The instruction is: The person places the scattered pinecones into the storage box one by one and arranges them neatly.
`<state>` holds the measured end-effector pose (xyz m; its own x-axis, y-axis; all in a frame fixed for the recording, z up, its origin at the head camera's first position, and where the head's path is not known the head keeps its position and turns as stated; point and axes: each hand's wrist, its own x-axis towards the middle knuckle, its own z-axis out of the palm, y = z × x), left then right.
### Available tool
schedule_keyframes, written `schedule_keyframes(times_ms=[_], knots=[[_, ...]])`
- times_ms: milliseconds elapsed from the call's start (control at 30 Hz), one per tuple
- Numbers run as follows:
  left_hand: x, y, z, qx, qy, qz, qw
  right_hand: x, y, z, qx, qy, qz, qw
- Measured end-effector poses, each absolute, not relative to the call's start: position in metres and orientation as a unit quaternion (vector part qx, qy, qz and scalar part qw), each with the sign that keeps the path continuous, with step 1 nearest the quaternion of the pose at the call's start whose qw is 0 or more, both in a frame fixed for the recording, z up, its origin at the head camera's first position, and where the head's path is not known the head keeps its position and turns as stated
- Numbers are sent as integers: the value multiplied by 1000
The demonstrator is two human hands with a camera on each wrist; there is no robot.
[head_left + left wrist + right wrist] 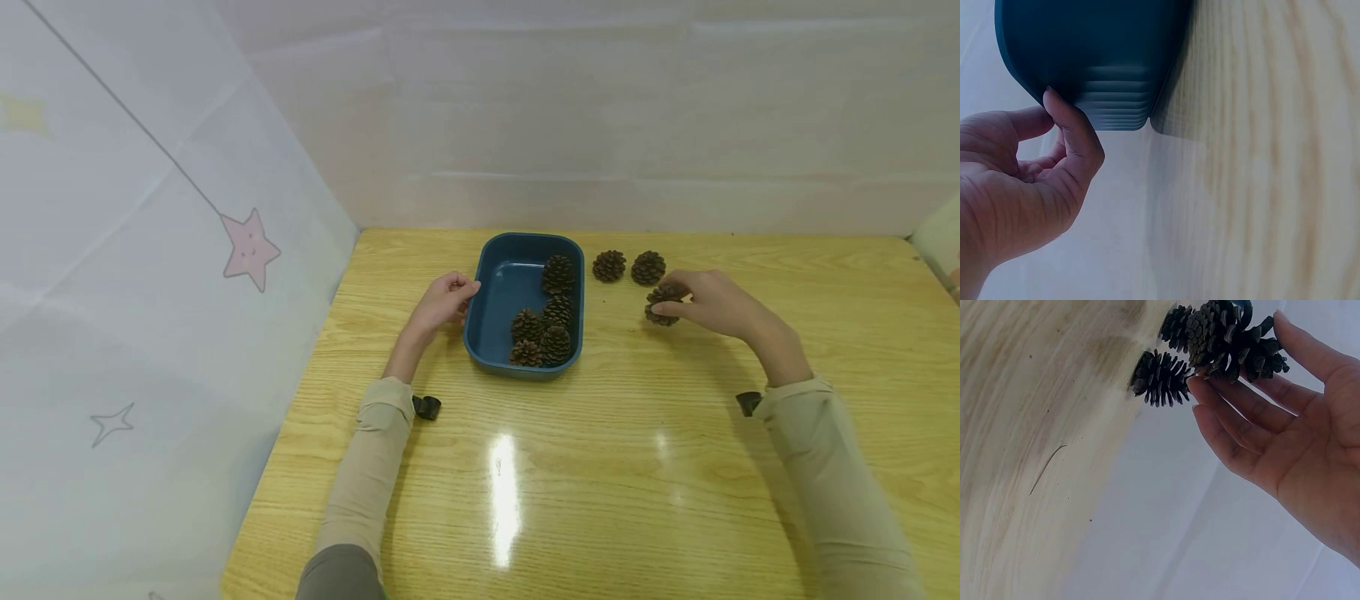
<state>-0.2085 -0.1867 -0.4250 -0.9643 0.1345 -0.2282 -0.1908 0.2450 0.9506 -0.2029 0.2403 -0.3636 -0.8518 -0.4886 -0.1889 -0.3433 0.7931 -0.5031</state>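
A dark blue rectangular tub [498, 312] with rounded corners stands on the table, several brown pine cones [557, 310] heaped along its right side and near end. At the tub's left rim, my left hand [446, 303] pinches the edge between thumb and fingers; the left wrist view shows this hand [1041, 169] against the ridged outer wall [1113, 94]. To the right of the tub, my right hand [716, 307] holds a pine cone [663, 306] between thumb and fingertips. In the right wrist view this pine cone [1229, 347] has its scales spread open.
Two more pine cones, one nearer the tub [608, 266] and one beside it [648, 267], lie near the table's back edge. The glossy wooden table [600, 467] meets pale cloth walls [525, 108] at the back and left. Black wrist mounts [427, 407] show at both cuffs.
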Motion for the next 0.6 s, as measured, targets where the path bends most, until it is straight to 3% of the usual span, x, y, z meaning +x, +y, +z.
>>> schedule_keyframes(times_ms=[600], knots=[[-210, -188, -426, -16, 776, 616, 136, -205, 236, -362, -236, 930, -234, 157]])
